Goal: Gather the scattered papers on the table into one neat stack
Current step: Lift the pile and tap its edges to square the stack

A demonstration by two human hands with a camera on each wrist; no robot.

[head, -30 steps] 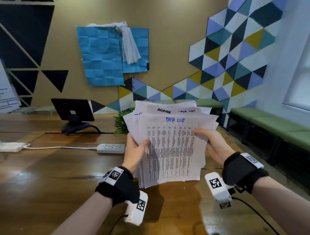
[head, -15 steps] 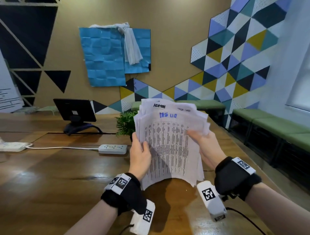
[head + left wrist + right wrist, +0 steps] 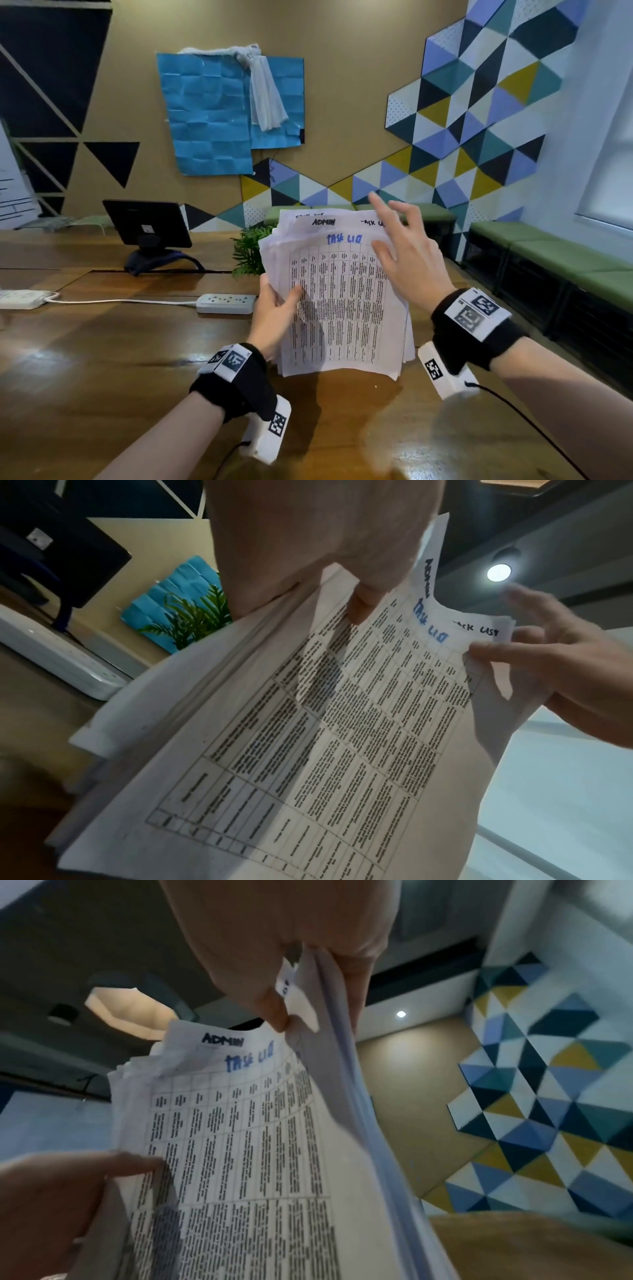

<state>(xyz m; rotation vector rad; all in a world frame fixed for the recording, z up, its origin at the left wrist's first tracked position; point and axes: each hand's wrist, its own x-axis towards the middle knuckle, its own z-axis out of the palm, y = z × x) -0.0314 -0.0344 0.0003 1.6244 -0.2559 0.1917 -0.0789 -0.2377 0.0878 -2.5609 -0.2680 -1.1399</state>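
Note:
A thick stack of printed papers (image 3: 342, 308) stands upright with its bottom edge on the wooden table (image 3: 102, 359). The front sheet carries a table and blue handwriting. My left hand (image 3: 277, 308) grips the stack's left edge, thumb across the front. My right hand (image 3: 400, 253) is at the upper right corner with its fingers spread and straight, and its thumb touches the front sheet. The left wrist view shows the stack (image 3: 342, 750) fanned along its left edge. In the right wrist view the top edges of the papers (image 3: 257, 1150) are uneven, one sheet marked ADMIN.
A white power strip (image 3: 226, 303) with its cable lies behind the stack. A small green plant (image 3: 250, 253) and a black monitor (image 3: 147, 222) stand further back. Another white strip (image 3: 20, 298) is at the far left. Green benches (image 3: 565, 260) line the right wall.
My right hand has let go of the stack's right edge and risen to its upper right corner with fingers spread. The sheets have drawn closer together. My left hand keeps its grip.

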